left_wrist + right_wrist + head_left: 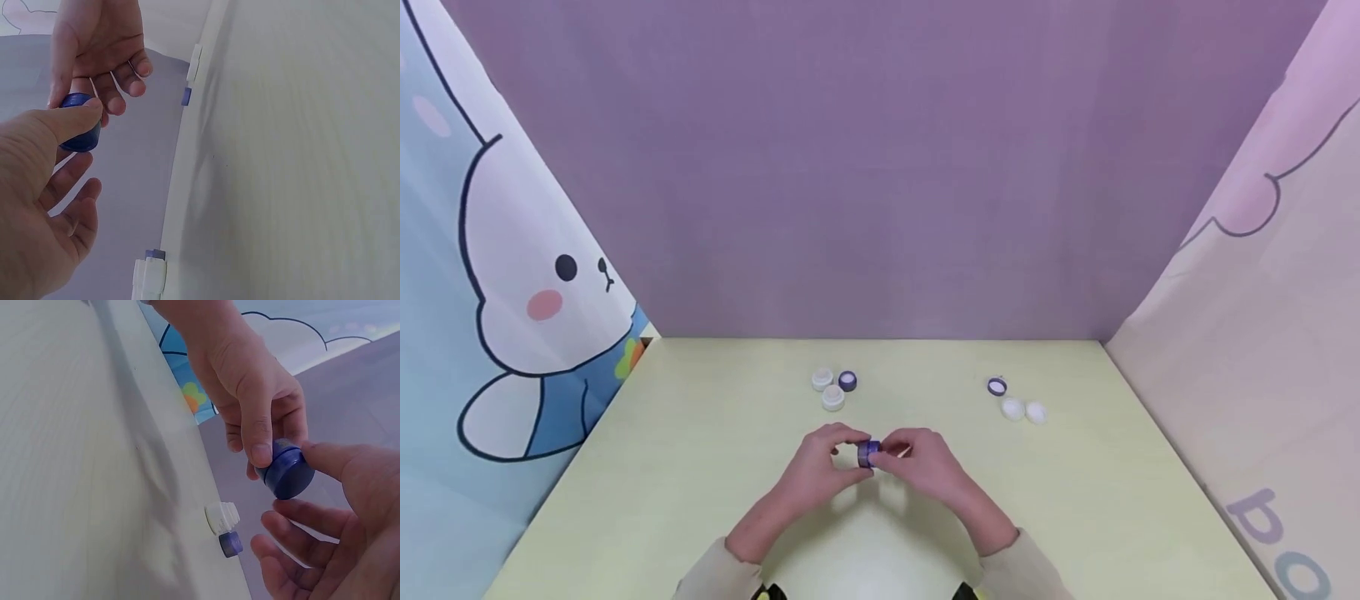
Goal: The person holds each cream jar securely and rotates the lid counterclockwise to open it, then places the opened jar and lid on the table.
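Note:
Low over the table's middle, both hands meet at a small dark blue jar [863, 455]. My left hand [820, 468] grips its left side between thumb and fingers. From the right, my right hand [925, 458] pinches the jar's blue lid [292, 477] by the rim. A thin line divides lid and body in the right wrist view; whether the lid is loose, I cannot tell. The jar lies on its side in the air, lid toward the right. The other fingers of my right hand [350, 512] are spread below it.
On the pale yellow table [715, 517], two white jars [832, 398] stand beside a purple-rimmed jar [847, 381], back left of centre. Farther right lie a purple ring-shaped lid [997, 387] and two white lids [1012, 408]. A purple curtain [880, 167] hangs behind; printed cloths flank the table.

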{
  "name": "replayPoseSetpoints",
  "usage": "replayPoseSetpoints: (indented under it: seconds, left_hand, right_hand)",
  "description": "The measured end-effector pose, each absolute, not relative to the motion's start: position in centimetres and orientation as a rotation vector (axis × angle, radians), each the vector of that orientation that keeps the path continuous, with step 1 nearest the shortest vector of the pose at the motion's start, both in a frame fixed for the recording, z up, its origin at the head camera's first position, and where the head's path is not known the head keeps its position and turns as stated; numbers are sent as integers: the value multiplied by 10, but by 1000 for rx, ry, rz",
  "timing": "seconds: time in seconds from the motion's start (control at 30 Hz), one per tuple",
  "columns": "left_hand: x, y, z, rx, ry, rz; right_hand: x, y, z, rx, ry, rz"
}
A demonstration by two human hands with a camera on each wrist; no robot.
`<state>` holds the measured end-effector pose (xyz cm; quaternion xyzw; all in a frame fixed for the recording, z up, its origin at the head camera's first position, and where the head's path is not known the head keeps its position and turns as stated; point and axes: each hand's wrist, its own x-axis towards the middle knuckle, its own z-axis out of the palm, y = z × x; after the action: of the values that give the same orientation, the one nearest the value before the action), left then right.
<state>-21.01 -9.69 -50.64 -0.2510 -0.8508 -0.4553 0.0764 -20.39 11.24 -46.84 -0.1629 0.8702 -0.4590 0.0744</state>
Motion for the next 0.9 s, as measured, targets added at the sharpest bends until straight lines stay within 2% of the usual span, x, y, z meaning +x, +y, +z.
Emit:
replayPoseSetpoints:
  seconds: [0.37, 0.73, 0.9]
  left_hand:
    - [-214, -95, -499, -755, -2544, -1395]
    - [-209, -94, -508, -751, -2555, -1426]
    - [-212, -94, -509, -764, -2542, -1415]
  right_hand:
    - [-207, 114, -468, -507, 2608, -1494]
    - [-197, 107, -476, -318, 2760, -1223]
    - [-199, 108, -476, -324, 2750, -1203]
